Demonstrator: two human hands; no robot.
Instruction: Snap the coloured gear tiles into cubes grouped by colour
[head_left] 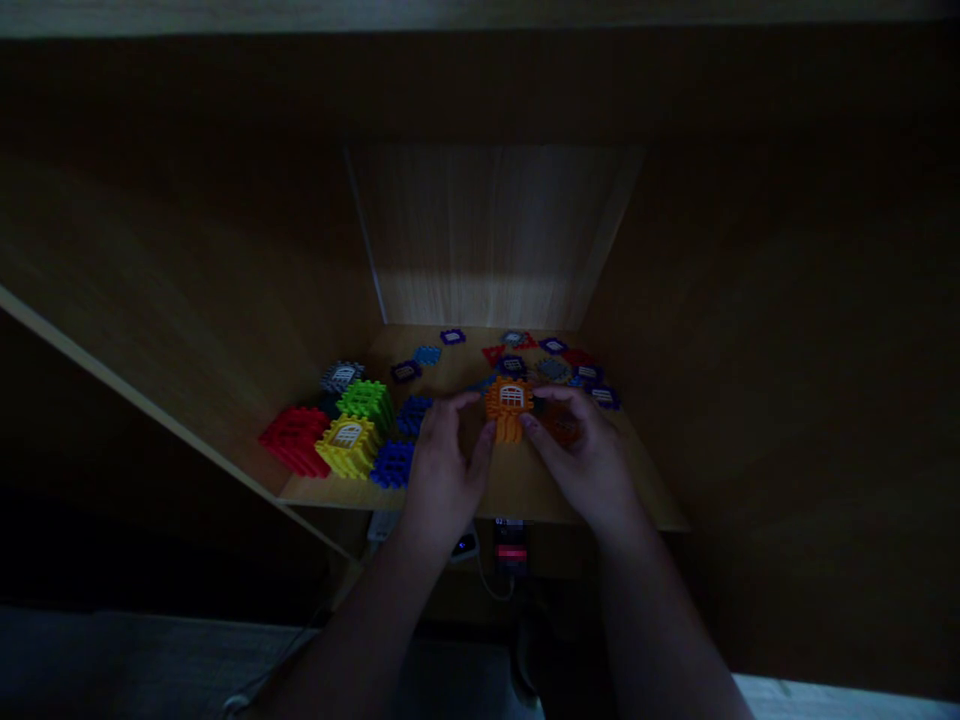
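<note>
Between my two hands is a stack of orange interlocking building tiles (pixel 510 410), notched along the edges, with a white window piece on the top one. My left hand (pixel 448 462) pinches its left side between thumb and finger. On the other side, the thumb and fingers of my right hand (pixel 589 455) close on it. Left of my left hand stand tile stacks in yellow (pixel 349 447), green (pixel 365 402), red (pixel 296 440) and blue (pixel 394 464). Under my right hand lies a dim orange tile (pixel 561 424), partly hidden.
Loose tiles lie scattered at the back of the wooden shelf (pixel 525 492), among them a light blue one (pixel 427 355) and a purple one (pixel 553 345). A grey stack (pixel 343 376) is by the left wall. Below the shelf edge are a lit phone (pixel 511 550) and a cable (pixel 491 590).
</note>
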